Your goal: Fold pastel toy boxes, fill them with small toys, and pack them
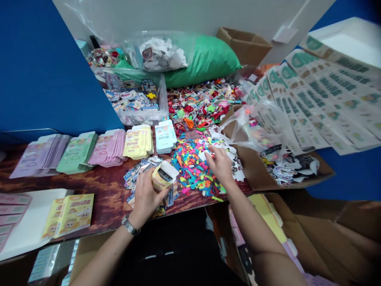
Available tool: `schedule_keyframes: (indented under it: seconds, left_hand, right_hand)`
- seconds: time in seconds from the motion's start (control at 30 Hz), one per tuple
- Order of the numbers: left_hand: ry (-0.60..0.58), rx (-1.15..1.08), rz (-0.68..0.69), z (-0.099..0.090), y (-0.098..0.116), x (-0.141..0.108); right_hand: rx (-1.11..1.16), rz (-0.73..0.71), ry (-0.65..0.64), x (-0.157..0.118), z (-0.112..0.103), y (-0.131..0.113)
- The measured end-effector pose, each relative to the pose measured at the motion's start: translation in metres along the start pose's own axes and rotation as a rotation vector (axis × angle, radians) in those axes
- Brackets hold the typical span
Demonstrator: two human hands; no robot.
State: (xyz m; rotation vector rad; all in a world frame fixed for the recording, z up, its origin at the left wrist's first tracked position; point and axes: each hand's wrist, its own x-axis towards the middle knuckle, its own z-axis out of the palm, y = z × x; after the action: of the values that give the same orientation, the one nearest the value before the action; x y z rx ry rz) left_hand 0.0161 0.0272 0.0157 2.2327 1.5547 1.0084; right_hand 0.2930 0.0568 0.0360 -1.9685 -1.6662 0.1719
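Note:
My left hand (145, 195) is wrapped round a small yellow box (162, 177) whose top is open, with something dark inside. Beneath that hand lies a pile of blue and white printed packets (133, 171). My right hand (219, 162) reaches over the right side of a heap of small, brightly coloured rubber pieces (190, 159). Its fingers are bent close to a white piece (204, 154) at the border with a pile of white cut-outs (238, 171); whether they grip it is too small to tell.
Flat box stacks in purple (38, 157), green (77, 153), pink (108, 147), yellow (138, 141) and blue (165, 136) line the table. Two yellow boxes (76, 214) stand left. A cardboard box (253, 167) is right. Behind lie mixed trinkets (202, 103) and a clear bin (139, 115).

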Motion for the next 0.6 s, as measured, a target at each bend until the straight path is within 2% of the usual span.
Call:
schedule_keyframes:
  seconds: [0.1, 0.2, 0.3, 0.37, 0.43, 0.5, 0.6]
  left_hand:
    - [-0.036, -0.009, -0.01, 0.003, 0.001, -0.002]
    - [-0.042, -0.015, -0.002, 0.003, 0.0, -0.004]
    - [-0.047, -0.009, -0.019, 0.001, -0.002, -0.003]
    - [-0.044, -0.003, -0.02, 0.0, -0.002, -0.001]
    - [-0.044, -0.002, -0.005, 0.002, -0.001, 0.0]
    - [-0.056, -0.001, 0.024, 0.004, 0.001, 0.001]
    - [-0.077, 0.015, 0.052, 0.009, 0.002, 0.003]
  right_hand:
    - [-0.269, 0.087, -0.145, 0.017, 0.008, 0.03]
    - [-0.169, 0.045, -0.178, 0.022, 0.011, 0.037]
    - [0.158, 0.001, -0.179, 0.024, 0.008, 0.034]
    - [0.303, -0.041, -0.24, 0.025, 0.008, 0.029]
    - [0.255, -0.091, -0.356, 0.026, 0.013, 0.022]
    - [0.107, -0.118, -0.461, 0.027, 0.021, 0.016]
    - [-0.018, -0.147, -0.5, 0.029, 0.029, 0.009]
